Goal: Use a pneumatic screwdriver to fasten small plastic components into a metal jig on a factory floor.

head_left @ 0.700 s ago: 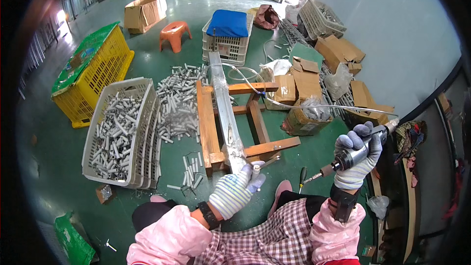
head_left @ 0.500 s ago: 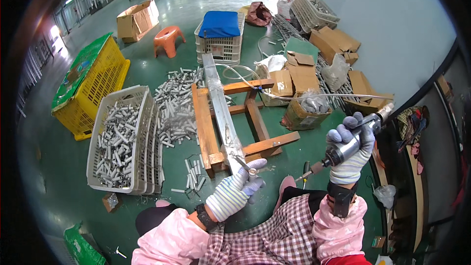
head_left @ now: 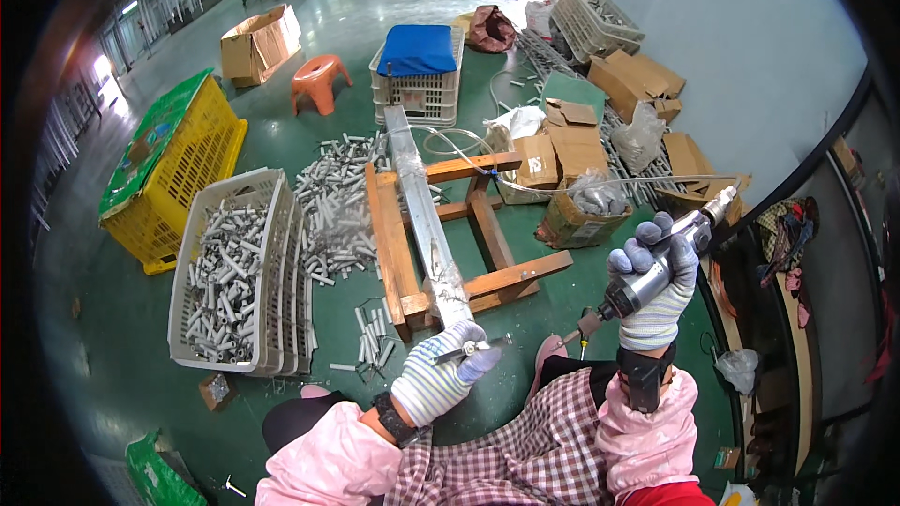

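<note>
The gloved left hand (head_left: pixel 442 370) pinches a small metal part (head_left: pixel 470 349) between thumb and fingers, at the near end of a metal bar (head_left: pixel 419 189); the exact finger contact is hard to make out. The gloved right hand (head_left: pixel 659 286) is wrapped around the body of a power tool (head_left: pixel 634 294), whose tip points down and to the left. The metal bar lies lengthwise on a wooden frame (head_left: pixel 388 242). Left of the frame, a white crate (head_left: pixel 274 272) holds short grey tubes (head_left: pixel 225 272). Farther away stand an orange stool (head_left: pixel 320 84) and a basket (head_left: pixel 427 101) topped with blue cloth (head_left: pixel 417 51).
</note>
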`<state>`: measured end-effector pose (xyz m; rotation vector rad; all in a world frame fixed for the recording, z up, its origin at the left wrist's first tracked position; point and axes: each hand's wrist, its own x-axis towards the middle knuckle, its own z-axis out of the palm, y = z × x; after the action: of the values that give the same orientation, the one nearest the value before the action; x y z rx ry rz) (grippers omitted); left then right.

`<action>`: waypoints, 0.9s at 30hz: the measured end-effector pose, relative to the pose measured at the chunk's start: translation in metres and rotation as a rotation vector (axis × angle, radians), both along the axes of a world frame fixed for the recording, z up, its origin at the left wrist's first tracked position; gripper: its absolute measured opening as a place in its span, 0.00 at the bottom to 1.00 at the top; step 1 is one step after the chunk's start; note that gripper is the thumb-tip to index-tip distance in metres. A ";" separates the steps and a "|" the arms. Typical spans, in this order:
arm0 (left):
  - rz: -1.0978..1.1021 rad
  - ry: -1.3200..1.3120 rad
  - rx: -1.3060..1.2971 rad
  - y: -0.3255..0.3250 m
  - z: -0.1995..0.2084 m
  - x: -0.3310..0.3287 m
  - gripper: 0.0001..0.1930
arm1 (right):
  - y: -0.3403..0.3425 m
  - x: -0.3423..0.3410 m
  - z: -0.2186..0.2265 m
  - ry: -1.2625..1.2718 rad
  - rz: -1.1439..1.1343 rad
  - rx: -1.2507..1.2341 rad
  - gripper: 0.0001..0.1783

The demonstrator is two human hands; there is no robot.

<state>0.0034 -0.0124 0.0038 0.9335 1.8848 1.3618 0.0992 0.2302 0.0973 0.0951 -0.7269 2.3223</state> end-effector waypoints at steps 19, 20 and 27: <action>-0.015 -0.599 0.087 0.009 0.022 0.009 0.11 | 0.002 0.002 -0.001 -0.020 -0.001 -0.031 0.13; -0.016 -0.600 0.087 0.010 0.019 0.009 0.11 | 0.003 0.002 -0.001 -0.021 -0.003 -0.031 0.13; -0.049 -0.052 0.094 0.010 -0.018 0.014 0.17 | -0.005 0.001 0.011 0.013 -0.009 -0.009 0.14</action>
<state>0.0178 -0.0022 -0.0145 0.9747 1.7603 1.4420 0.1001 0.2254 0.1079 0.1023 -0.7085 2.3139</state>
